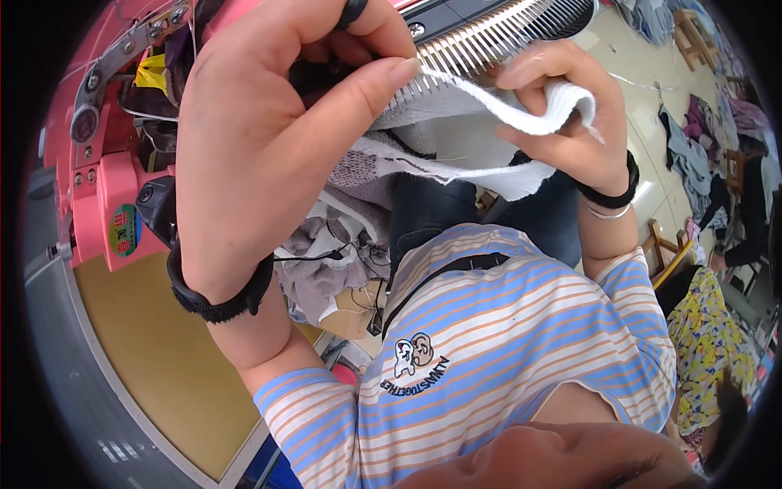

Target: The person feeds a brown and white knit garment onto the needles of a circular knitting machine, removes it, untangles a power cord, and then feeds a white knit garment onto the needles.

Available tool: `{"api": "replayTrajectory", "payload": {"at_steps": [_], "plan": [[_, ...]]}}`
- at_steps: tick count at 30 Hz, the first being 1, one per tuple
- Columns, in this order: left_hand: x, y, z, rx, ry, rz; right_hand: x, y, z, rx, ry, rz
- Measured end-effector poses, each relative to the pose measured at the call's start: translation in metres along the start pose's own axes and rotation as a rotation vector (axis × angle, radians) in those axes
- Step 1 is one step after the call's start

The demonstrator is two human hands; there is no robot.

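At a metal comb of needles [497, 33] on a pink machine, my left hand [269, 122] is closed, thumb and fingers pinching a white knit strip [538, 118] against the points. My right hand [582, 130] is curled around the loose end of that strip, a little right of the left one. Below both hands hangs grey-and-white knitted fabric [366, 163] with a white edge. The tips of some left fingers are hidden behind the thumb and comb.
The pink machine body [118, 212] and a tan board [147, 359] are at left. Heaped grey cloth [314, 285] lies beside my lap. At right are piles of garments [692, 163], wooden stools [692, 37] and another person in yellow floral clothing [700, 342].
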State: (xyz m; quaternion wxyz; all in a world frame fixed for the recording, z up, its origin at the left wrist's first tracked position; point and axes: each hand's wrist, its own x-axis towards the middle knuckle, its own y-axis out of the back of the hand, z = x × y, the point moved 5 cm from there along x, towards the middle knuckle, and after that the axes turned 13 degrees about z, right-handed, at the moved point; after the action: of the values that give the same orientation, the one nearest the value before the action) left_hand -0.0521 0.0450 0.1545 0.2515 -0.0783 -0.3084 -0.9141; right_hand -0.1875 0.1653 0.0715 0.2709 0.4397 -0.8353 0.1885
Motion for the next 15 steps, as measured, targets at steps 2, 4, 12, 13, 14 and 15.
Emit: {"api": "replayTrajectory", "payload": {"at_steps": [2,4,12,13,14,15], "plan": [[0.001,-0.001,-0.001,-0.022,0.029,-0.01,0.001,-0.006,-0.003,-0.165,0.055,-0.034],[0.003,-0.003,-0.002,-0.036,0.029,-0.045,0.001,-0.01,-0.008,-0.124,0.103,-0.033],[0.01,-0.007,0.001,-0.017,0.044,-0.002,0.005,0.013,-0.019,-0.333,0.08,0.045],[0.011,-0.008,0.002,-0.048,0.034,0.019,0.005,0.014,-0.018,-0.325,0.079,0.056],[0.016,-0.01,0.004,-0.076,0.027,0.035,0.006,0.018,-0.016,-0.301,0.053,0.081],[0.018,-0.01,0.005,-0.061,0.031,0.07,0.007,0.021,-0.013,-0.277,0.027,0.11]]}}
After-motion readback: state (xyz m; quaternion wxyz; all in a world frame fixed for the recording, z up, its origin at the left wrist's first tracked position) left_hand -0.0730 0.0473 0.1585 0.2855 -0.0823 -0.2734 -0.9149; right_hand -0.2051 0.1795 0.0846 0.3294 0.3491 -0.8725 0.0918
